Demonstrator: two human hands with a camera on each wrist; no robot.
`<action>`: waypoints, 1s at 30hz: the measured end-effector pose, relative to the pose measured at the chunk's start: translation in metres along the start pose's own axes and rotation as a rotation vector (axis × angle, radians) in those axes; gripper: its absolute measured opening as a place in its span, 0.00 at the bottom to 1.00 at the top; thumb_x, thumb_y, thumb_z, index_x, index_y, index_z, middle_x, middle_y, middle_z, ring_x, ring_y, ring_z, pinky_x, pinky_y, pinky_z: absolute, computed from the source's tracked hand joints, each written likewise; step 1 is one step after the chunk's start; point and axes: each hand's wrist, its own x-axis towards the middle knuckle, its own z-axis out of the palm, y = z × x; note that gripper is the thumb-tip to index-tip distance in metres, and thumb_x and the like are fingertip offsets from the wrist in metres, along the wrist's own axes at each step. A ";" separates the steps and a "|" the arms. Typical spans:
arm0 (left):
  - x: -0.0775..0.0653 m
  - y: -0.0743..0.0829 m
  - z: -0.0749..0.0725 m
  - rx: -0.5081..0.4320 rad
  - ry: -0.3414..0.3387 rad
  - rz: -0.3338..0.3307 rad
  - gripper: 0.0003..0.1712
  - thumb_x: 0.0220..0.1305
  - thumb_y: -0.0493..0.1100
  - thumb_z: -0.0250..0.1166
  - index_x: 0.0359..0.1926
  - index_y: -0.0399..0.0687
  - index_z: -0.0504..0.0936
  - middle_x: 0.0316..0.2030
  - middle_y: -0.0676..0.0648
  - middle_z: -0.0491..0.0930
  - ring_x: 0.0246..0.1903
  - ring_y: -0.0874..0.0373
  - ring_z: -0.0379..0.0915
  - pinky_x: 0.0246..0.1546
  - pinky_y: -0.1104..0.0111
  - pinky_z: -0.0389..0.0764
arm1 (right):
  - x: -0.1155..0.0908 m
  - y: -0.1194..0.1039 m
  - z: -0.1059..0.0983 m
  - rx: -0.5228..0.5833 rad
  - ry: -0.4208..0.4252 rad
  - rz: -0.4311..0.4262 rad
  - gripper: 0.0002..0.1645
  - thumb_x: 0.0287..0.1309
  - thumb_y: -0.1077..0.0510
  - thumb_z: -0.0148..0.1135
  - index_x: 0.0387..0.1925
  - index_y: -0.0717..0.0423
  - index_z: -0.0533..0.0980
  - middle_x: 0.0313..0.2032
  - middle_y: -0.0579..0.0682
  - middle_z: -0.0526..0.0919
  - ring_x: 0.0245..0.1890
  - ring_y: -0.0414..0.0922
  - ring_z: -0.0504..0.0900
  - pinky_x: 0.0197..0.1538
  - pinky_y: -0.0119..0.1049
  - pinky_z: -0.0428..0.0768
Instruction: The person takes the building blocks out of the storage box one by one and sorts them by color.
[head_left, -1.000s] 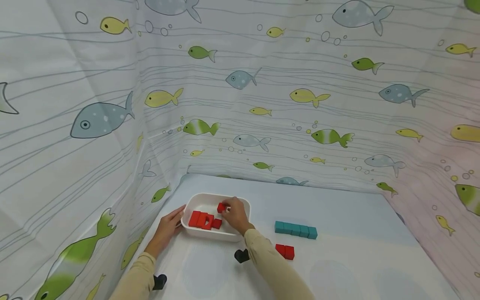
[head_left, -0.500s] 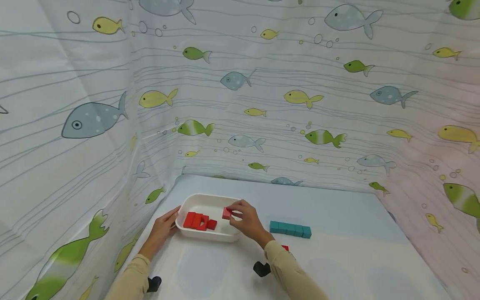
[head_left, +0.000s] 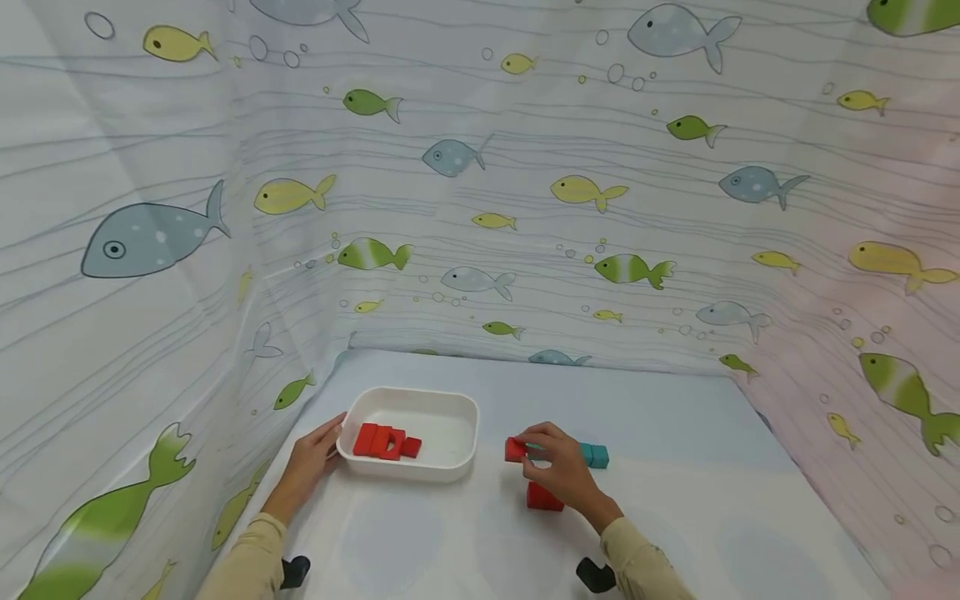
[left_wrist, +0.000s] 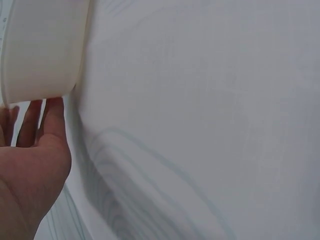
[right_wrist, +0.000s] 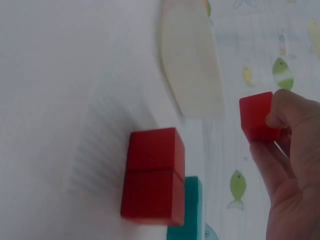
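My right hand pinches a red cube between thumb and fingers, held up to the right of a white plastic tub. In the right wrist view this red cube shows raised, with the thumb on its side. Below the hand, two red blocks stand side by side on the table. Behind the hand runs a row of teal blocks, partly covered by it. My left hand rests against the tub's left end, fingers fairly straight along the outer wall.
Several red pieces, one an arch shape, lie in the left part of the tub. A white cloth with fish prints rises behind and at both sides of the white table. Black wrist mounts sit by both forearms.
My right hand has lifted the red cube out of the tub and carried it right, over near the blocks on the table. My left hand stays at the tub's left end.
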 end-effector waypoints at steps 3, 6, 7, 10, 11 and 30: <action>0.001 0.001 -0.003 -0.009 -0.001 -0.003 0.29 0.77 0.47 0.48 0.74 0.46 0.58 0.73 0.40 0.54 0.69 0.45 0.56 0.61 0.59 0.68 | -0.015 0.003 -0.014 -0.020 0.028 0.022 0.22 0.52 0.69 0.69 0.50 0.54 0.81 0.47 0.45 0.77 0.49 0.45 0.80 0.46 0.41 0.84; 0.001 0.001 -0.004 -0.006 -0.001 -0.004 0.29 0.77 0.47 0.48 0.74 0.46 0.58 0.73 0.40 0.54 0.69 0.46 0.56 0.61 0.60 0.69 | -0.029 0.005 -0.026 -0.038 0.060 0.050 0.23 0.51 0.69 0.70 0.49 0.52 0.81 0.47 0.43 0.77 0.48 0.44 0.80 0.45 0.40 0.84; 0.002 0.001 -0.004 -0.007 -0.004 -0.002 0.29 0.77 0.47 0.48 0.74 0.46 0.57 0.73 0.40 0.53 0.69 0.46 0.56 0.61 0.60 0.68 | -0.034 0.006 -0.029 -0.041 0.068 0.061 0.23 0.50 0.70 0.70 0.49 0.52 0.81 0.46 0.43 0.77 0.48 0.44 0.80 0.45 0.41 0.84; 0.002 0.000 -0.003 -0.005 0.006 -0.005 0.29 0.77 0.47 0.49 0.74 0.46 0.58 0.73 0.40 0.54 0.68 0.46 0.56 0.61 0.60 0.69 | -0.047 0.007 -0.037 -0.030 0.088 0.127 0.24 0.49 0.71 0.70 0.49 0.51 0.81 0.46 0.42 0.78 0.48 0.44 0.81 0.45 0.41 0.84; 0.002 0.000 -0.003 -0.006 0.006 -0.007 0.29 0.77 0.47 0.48 0.74 0.47 0.58 0.73 0.41 0.54 0.68 0.46 0.56 0.61 0.60 0.69 | -0.051 0.007 -0.039 -0.025 0.092 0.158 0.25 0.49 0.71 0.70 0.49 0.50 0.82 0.46 0.42 0.78 0.48 0.43 0.81 0.45 0.41 0.84; 0.001 0.000 -0.001 -0.003 -0.015 0.014 0.30 0.77 0.48 0.49 0.74 0.44 0.58 0.73 0.38 0.54 0.68 0.44 0.56 0.60 0.60 0.69 | -0.089 0.020 -0.043 -0.137 0.161 0.391 0.28 0.39 0.69 0.77 0.43 0.40 0.84 0.42 0.36 0.79 0.45 0.41 0.80 0.42 0.36 0.85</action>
